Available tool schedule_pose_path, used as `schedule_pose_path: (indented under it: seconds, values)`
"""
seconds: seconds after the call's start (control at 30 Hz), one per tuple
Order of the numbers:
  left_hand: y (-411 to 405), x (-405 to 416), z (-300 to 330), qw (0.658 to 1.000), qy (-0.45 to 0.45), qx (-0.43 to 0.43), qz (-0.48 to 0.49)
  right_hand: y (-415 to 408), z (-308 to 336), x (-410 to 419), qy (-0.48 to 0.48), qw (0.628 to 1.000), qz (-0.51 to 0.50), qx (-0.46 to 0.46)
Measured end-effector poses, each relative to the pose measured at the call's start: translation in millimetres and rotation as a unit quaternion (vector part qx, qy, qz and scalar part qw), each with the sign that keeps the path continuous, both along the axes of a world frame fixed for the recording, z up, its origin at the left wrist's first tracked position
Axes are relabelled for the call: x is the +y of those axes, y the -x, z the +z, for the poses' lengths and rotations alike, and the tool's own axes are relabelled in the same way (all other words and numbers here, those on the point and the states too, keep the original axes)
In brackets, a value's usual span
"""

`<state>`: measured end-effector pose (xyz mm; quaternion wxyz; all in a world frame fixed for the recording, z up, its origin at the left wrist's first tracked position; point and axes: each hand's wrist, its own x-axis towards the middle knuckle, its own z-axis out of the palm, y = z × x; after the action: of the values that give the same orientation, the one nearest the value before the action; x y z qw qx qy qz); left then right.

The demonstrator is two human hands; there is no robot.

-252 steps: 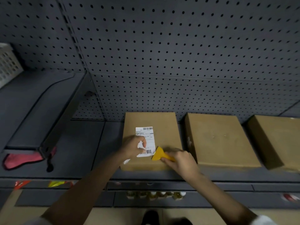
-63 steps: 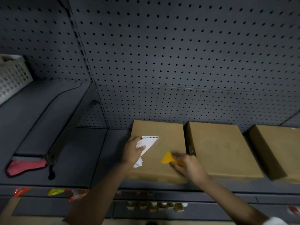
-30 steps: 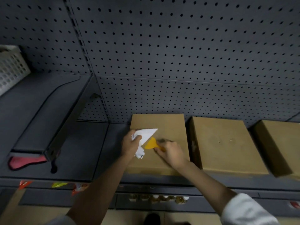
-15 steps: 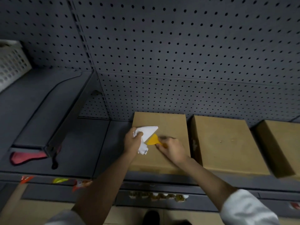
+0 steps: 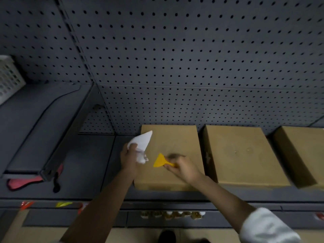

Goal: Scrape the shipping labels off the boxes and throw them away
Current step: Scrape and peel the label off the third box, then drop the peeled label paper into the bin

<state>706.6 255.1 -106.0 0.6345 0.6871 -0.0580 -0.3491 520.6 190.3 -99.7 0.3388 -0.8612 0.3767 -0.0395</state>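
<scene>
Three brown cardboard boxes lie in a row on a grey shelf. Over the left box (image 5: pixel 175 139) my left hand (image 5: pixel 128 159) grips a crumpled white shipping label (image 5: pixel 142 144), lifted clear of the box top. My right hand (image 5: pixel 182 168) holds a yellow plastic scraper (image 5: pixel 160 161) by its handle, blade pointing left, just above the same box. The tops of the left box, the middle box (image 5: pixel 243 153) and the right box (image 5: pixel 305 151) show no label.
A grey pegboard wall (image 5: pixel 175 67) rises behind the boxes. A white plastic basket (image 5: pixel 8 79) stands on a higher shelf at far left. A red object (image 5: pixel 19 181) lies under that shelf. Small bottles (image 5: pixel 171 214) line the lower shelf below.
The label has come fully off the left box and risen in my left hand. My right hand with the scraper has drawn back to the right, away from the label.
</scene>
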Motion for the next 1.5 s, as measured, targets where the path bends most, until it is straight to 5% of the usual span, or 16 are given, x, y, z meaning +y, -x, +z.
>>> schedule_pose_path:
  seconds: [0.27, 0.67, 0.9, 1.1, 1.37, 1.5]
  values:
    - [-6.1, 15.9, -6.0, 0.998, 0.003, 0.052, 0.023, -8.0, 10.3, -6.0, -0.012, 0.998, -0.039, -0.044]
    - [-11.5, -12.5, 63.7, 0.988, 0.141, -0.024, -0.062, 25.6, 23.1, -16.7, 0.018, 0.993, -0.063, -0.094]
    - [8.3, -56.8, 90.1, 0.983, 0.087, -0.111, -0.117, 56.3, 40.1, -24.0, 0.051, 0.986, -0.124, -0.098]
    - [80.6, -83.3, 110.3, 0.933, 0.162, -0.163, -0.277, 104.7, 48.7, -35.9, 0.082, 0.974, -0.189, -0.096]
    - [203.9, -117.9, 129.0, 0.901, 0.172, -0.188, -0.351, 218.2, 62.5, -41.6, 0.116, 0.956, -0.257, -0.079]
    - [284.2, -134.8, 140.4, 0.854, 0.196, -0.164, -0.453, 303.7, 77.1, -46.2, 0.135, 0.937, -0.31, -0.087]
